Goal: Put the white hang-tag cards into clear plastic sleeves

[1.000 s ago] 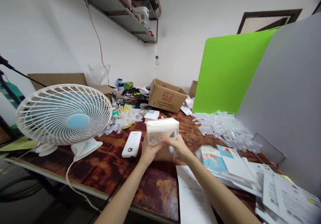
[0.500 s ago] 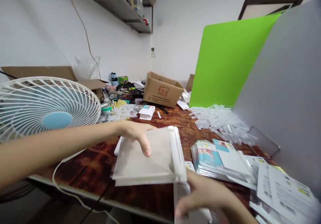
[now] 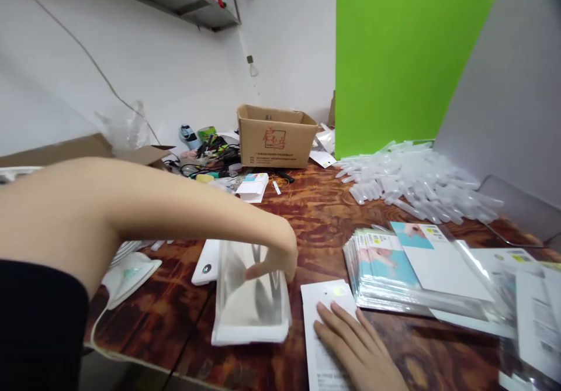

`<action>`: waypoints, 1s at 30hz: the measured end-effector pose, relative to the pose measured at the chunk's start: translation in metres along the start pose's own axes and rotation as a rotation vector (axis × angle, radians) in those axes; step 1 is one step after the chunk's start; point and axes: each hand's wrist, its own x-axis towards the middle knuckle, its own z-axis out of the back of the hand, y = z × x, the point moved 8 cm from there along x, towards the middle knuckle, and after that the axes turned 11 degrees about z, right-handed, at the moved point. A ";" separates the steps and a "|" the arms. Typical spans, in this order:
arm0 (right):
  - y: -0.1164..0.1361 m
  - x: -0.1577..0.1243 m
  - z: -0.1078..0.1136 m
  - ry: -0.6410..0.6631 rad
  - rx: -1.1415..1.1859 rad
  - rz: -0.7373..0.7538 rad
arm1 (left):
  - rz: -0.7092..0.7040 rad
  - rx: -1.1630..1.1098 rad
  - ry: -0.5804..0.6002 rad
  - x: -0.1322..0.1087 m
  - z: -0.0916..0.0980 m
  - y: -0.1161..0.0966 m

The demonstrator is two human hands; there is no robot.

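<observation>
My left hand (image 3: 280,256) is bent over the far right part of a stack of clear plastic sleeves (image 3: 249,329). Its thumb lies on the top sleeve and its fingers curl at the right edge, partly hidden. The stack rests on the wooden table. To the right, my right hand (image 3: 355,344) lies flat with fingers spread on a white printed card (image 3: 324,297), which has a small hole and a yellow mark near its top. Partly under the sleeves, at their left, is another white card (image 3: 205,265).
Right of my hands sits a pile of sleeved cards (image 3: 381,268). Translucent plastic pieces (image 3: 407,175) are heaped before the green panel (image 3: 407,58). A cardboard box (image 3: 276,139) and a small card stack (image 3: 253,187) stand farther back. A fan base (image 3: 134,277) is at left.
The sleeve stack has come down onto the table, with my left hand now over its far right side. My right hand has moved away from the stack and flattened on the white card. The view has shifted.
</observation>
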 end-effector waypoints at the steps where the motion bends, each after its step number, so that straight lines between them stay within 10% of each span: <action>1: 0.000 0.000 0.001 -0.002 0.008 0.001 | -0.028 0.040 0.003 0.004 -0.004 -0.004; 9: -0.002 0.001 0.013 -0.098 0.027 0.034 | -0.192 0.499 0.226 0.004 -0.012 -0.015; 17: 0.008 0.004 0.032 -0.264 -0.235 0.105 | -0.765 0.971 0.352 -0.080 -0.020 -0.026; 23: 0.003 -0.007 0.005 -0.126 -0.213 0.135 | -0.896 1.022 0.026 -0.121 0.027 -0.016; 30: -0.009 -0.020 -0.013 -0.083 -0.050 0.046 | -0.122 0.564 -0.757 -0.128 0.110 0.079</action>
